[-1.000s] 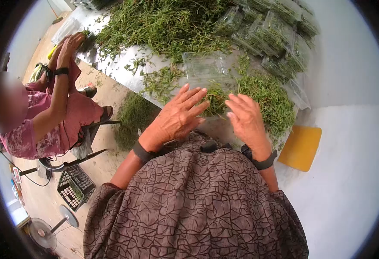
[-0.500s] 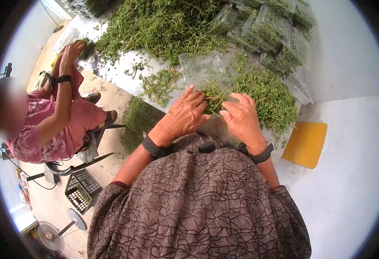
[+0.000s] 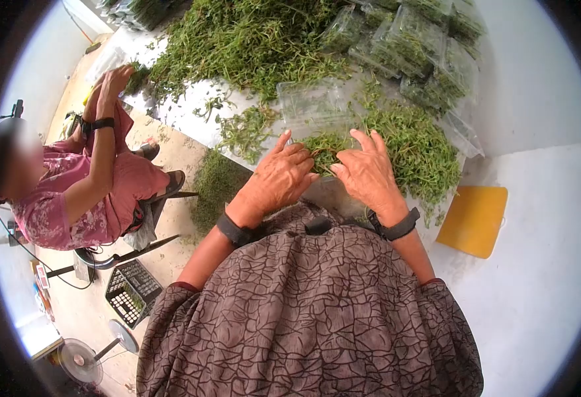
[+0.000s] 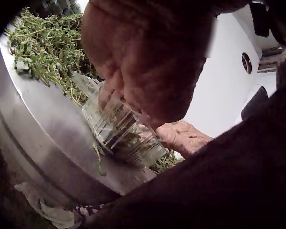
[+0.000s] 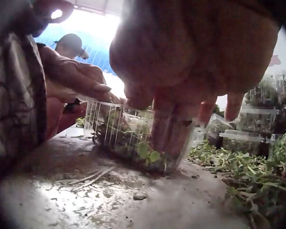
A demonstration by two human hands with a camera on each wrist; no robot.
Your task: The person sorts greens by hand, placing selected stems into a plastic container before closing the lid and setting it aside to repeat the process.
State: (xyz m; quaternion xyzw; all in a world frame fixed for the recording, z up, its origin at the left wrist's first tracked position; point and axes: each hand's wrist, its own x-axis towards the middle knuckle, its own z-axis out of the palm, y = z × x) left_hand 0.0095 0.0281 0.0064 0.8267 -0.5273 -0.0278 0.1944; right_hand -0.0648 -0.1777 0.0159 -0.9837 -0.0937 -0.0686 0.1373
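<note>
Both hands work at a clear plastic box, low on the white table, with green sprigs in it; the left wrist view shows the box [image 4: 126, 136] from its side. My left hand [image 3: 276, 177] is over its left part, fingers reaching in at the rim. From the right, my right hand [image 3: 370, 177] dips its fingers inside, against the sprigs, as the right wrist view shows behind the box wall [image 5: 128, 133]. Between the hands lie green sprigs [image 3: 325, 147]. The box's clear lid [image 3: 312, 104] rests just beyond them. Some fingertips are hidden.
A large heap of greens [image 3: 244, 43] is at the back, a smaller pile [image 3: 417, 149] at the right. Filled clear boxes [image 3: 409, 49] are stacked at the back right. A yellow board [image 3: 472, 221] is beside the table. Another person [image 3: 72, 192] sits at the left.
The right hand first came down toward the sprigs, and its upper fingers are now more spread. My left hand has shifted slightly, its index finger reaching outward. The seated person's hands have moved a little.
</note>
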